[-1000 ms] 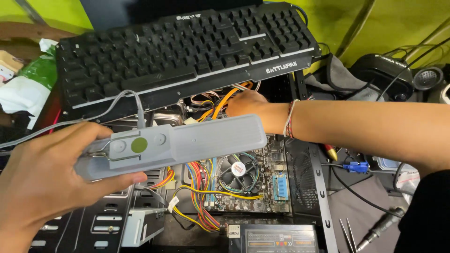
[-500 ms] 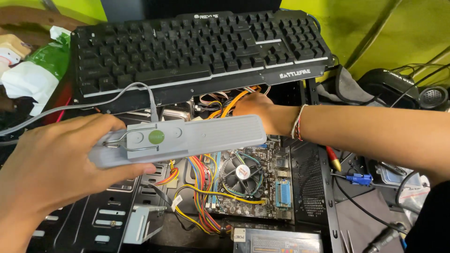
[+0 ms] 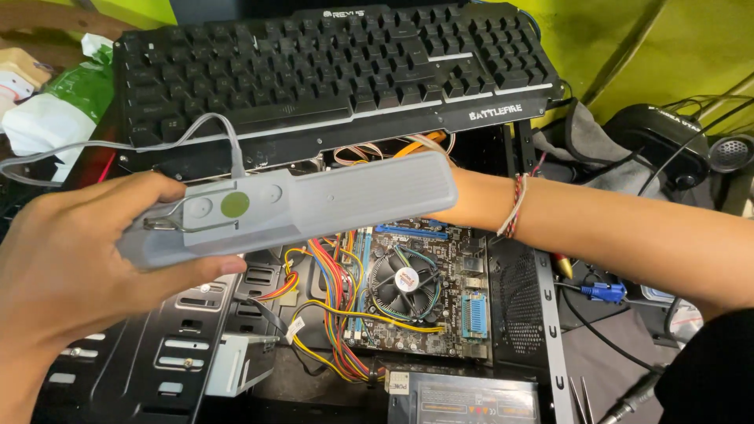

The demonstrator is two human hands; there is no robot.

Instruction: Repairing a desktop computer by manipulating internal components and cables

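The left hand [image 3: 71,275] fills the lower left of the frame, its fingers [image 3: 137,188] and thumb closed around the near end of a long grey translucent device [image 3: 314,200], held level across the middle of the frame. A green round button and two pale ones sit on the device's top face close to the fingers, and a thin grey cord [image 3: 157,145] loops from that end off toward the left edge. The right hand [image 3: 459,200] reaches in from the right, a braided thread bracelet [image 3: 514,206] at its wrist; its fingers are hidden behind the far end of the device, so I cannot tell whether they are spread or gripping anything.

Below both hands lies an open computer case [image 3: 157,353], with the motherboard [image 3: 440,290] and its round cooler fan [image 3: 404,281] at centre, and bundles of red, yellow and orange wires [image 3: 330,275] just left of the fan. A black keyboard [image 3: 330,71] rests across the case's upper edge.

Judging from this, the case is already open and its parts exposed; the work inside looks unfinished, with wiring loose and the right hand reaching in.
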